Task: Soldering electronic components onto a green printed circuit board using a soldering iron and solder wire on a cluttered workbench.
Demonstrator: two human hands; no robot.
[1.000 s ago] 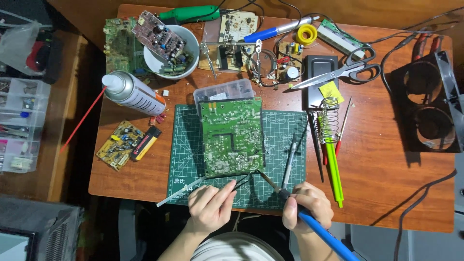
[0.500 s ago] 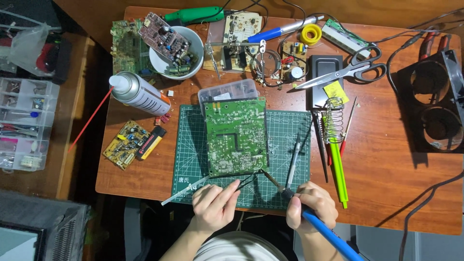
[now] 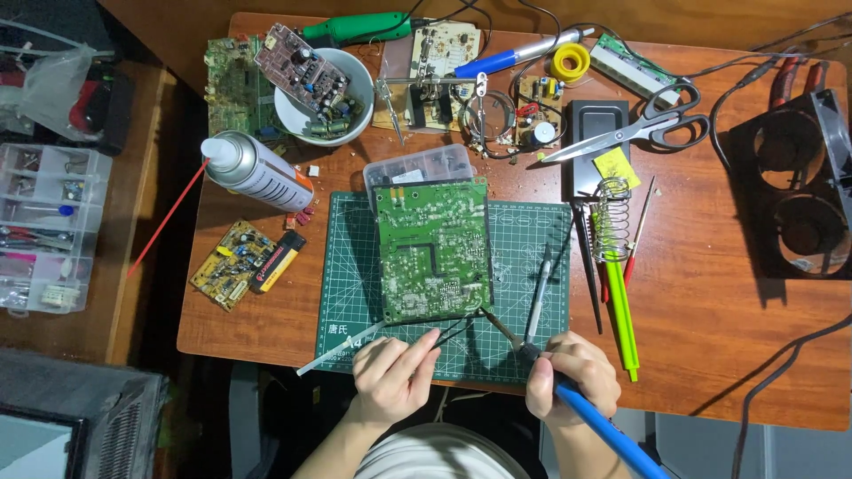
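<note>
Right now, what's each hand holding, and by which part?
Right hand: blue-handled soldering iron, gripped at the handle's front end, tip toward the green circuit board. Left hand: thin tweezers, pinched in the fingers at the rear end.

The surface [image 3: 710, 337] is reddish-brown wood with a smooth, faintly glossy finish. On it lies a matt green cutting mat [image 3: 524, 231] that looks like rubbery plastic. The green circuit board [image 3: 432, 250] is a semi-gloss laminate dotted with shiny metal solder. The soldering iron [image 3: 586, 412] has a smooth blue plastic handle and a dull metal tip. The scissors [image 3: 635, 131] are bright polished metal. The bowl [image 3: 297, 120] is glossy white.
</note>
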